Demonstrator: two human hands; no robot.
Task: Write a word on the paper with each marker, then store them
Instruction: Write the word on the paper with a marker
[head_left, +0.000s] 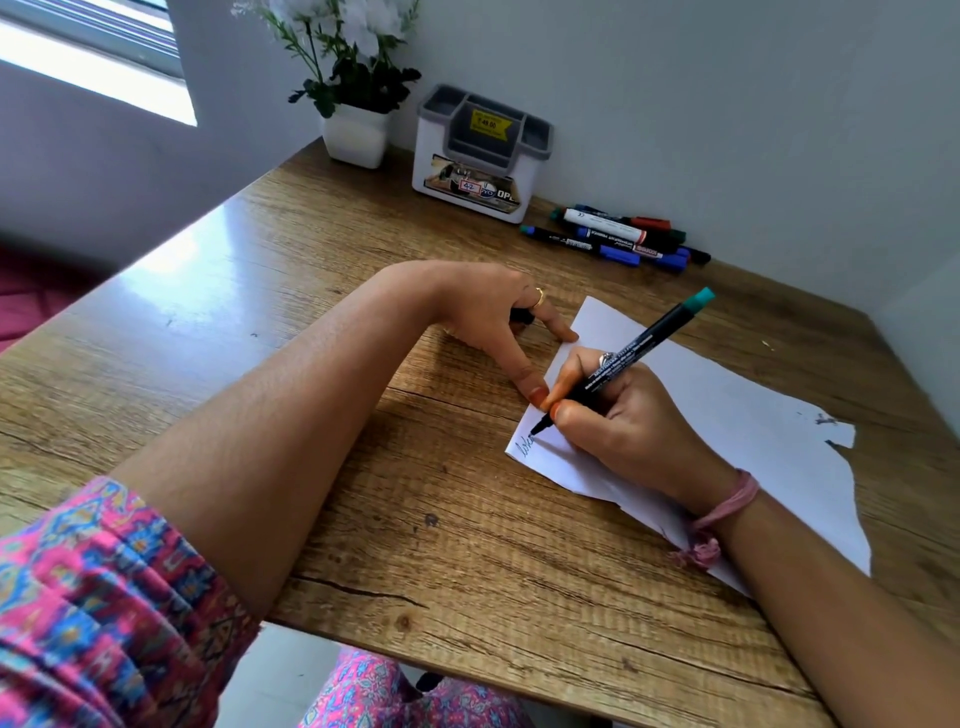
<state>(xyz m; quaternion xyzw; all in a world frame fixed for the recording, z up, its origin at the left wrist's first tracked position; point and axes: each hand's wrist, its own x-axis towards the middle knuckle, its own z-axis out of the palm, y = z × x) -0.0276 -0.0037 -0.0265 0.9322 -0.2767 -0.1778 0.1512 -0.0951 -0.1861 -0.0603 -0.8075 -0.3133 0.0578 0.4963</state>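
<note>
A white sheet of paper (737, 415) lies on the wooden table (311, 322), torn at its right edge. My right hand (628, 415) grips a black marker with a teal end (644, 343), its tip touching the paper's near left corner beside a few written letters. My left hand (493, 317) rests on the table with two fingertips pressing the paper's left edge; a small dark object, perhaps the marker's cap, shows under its curled fingers. Several more markers (618, 236) lie in a pile at the back of the table.
A white and grey desk organiser (483, 156) with open compartments stands at the back by the wall, left of the marker pile. A white pot with flowers (356, 132) stands further left. The wall closes the table's far and right sides.
</note>
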